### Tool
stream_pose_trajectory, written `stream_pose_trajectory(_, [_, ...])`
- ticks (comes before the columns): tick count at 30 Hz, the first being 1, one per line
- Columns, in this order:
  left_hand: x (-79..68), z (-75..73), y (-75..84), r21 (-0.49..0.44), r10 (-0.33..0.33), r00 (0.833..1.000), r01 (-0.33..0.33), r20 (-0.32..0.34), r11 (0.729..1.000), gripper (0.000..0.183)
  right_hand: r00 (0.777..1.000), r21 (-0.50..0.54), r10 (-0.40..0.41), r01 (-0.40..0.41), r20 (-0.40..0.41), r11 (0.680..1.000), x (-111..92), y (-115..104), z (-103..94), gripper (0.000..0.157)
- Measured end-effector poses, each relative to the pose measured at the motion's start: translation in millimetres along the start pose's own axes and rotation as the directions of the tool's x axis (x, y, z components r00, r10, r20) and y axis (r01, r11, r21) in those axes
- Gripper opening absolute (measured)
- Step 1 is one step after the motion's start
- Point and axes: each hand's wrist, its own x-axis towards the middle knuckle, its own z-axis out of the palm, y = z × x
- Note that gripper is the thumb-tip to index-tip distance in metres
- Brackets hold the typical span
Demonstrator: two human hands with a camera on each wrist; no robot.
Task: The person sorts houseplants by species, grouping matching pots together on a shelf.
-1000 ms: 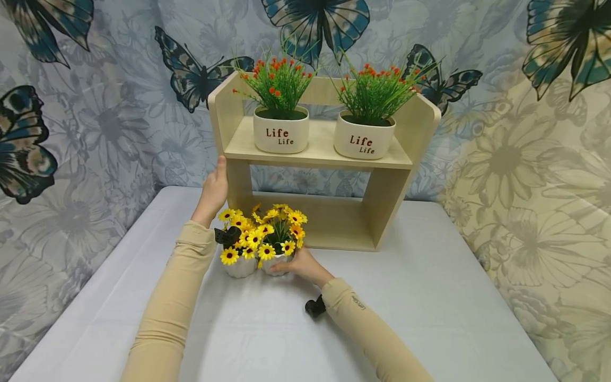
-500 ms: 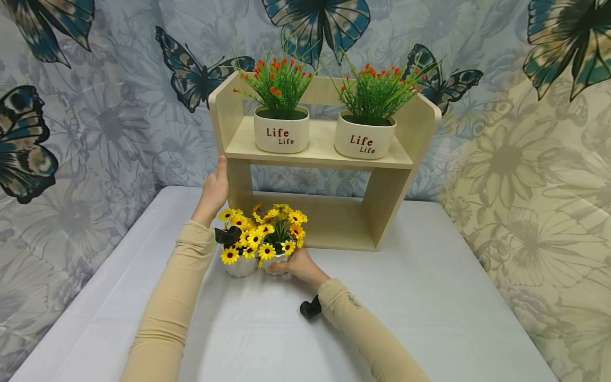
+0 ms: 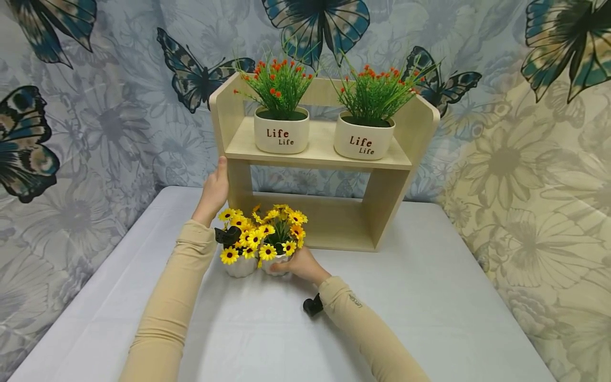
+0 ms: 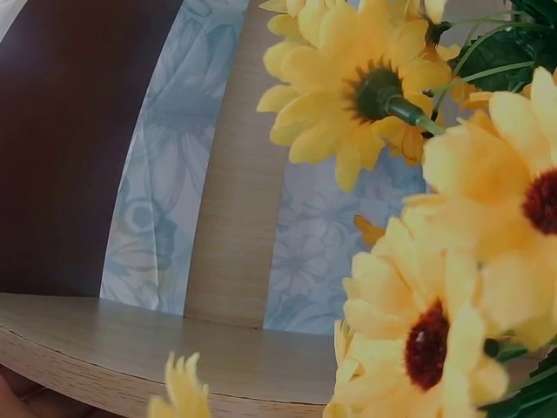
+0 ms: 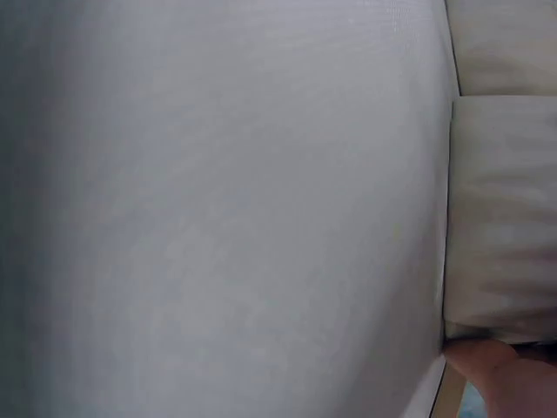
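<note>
In the head view my right hand (image 3: 303, 265) grips the right one of two small white flowerpots with yellow daisies. Its thumb lies across the front of that flowerpot (image 3: 275, 263), and the other fingers are hidden behind. The left flowerpot (image 3: 241, 267) stands right beside it, its yellow daisies (image 3: 230, 255) partly covered by the wrist camera. My left hand (image 3: 213, 193) rests against the outer left side of a light wooden shelf (image 3: 317, 162), thumb straight up along the front edge. Daisies (image 4: 426, 344) fill the right of the left wrist view, with the shelf board behind.
On the upper shelf stand two cream planters, the left planter (image 3: 281, 135) and the right planter (image 3: 365, 139), with grassy red-flowered plants. The shelf stands at the back of a white-covered table (image 3: 429, 297). Behind hangs a butterfly-print backdrop (image 3: 506, 159).
My right wrist has shifted very slightly left, while its hand stays on the flowerpot. The left hand, shelf and flowers have not visibly moved.
</note>
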Motion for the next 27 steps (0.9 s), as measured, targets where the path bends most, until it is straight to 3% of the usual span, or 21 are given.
stream_pose_trajectory(9, [1.1, 0.9, -0.9, 0.008, -0.013, 1.0, 0.013, 0.0, 1.0, 0.084, 0.994, 0.021, 0.112, -0.112, -0.008, 0.994, -11.5, -14.2, -10.4, 0.083])
stream_pose_trajectory(14, [0.5, 1.7, -0.7, 0.008, -0.012, 1.0, 0.012, 0.0, 1.0, 0.085, 0.993, 0.025, 0.118, -0.118, -0.018, 0.993, -11.8, -4.1, -19.7, 0.086])
stream_pose_trajectory(17, [0.0, 1.5, -1.1, 0.002, -0.005, 1.0, 0.005, -0.005, 1.0, 0.085, 0.996, 0.057, 0.081, -0.08, -0.028, 0.995, -10.0, -5.9, -29.0, 0.087])
stream_pose_trajectory(22, [0.7, 1.5, -1.5, 0.006, -0.006, 1.0, 0.006, -0.009, 1.0, 0.085, 0.994, 0.06, 0.047, -0.041, -0.102, 0.997, -2.4, -9.9, -42.2, 0.082])
stream_pose_trajectory(27, [1.2, 1.4, -0.4, 0.012, -0.011, 1.0, 0.011, -0.004, 1.0, 0.086, 0.973, 0.009, 0.102, -0.102, -0.205, 0.995, 7.5, -9.7, -46.5, 0.081])
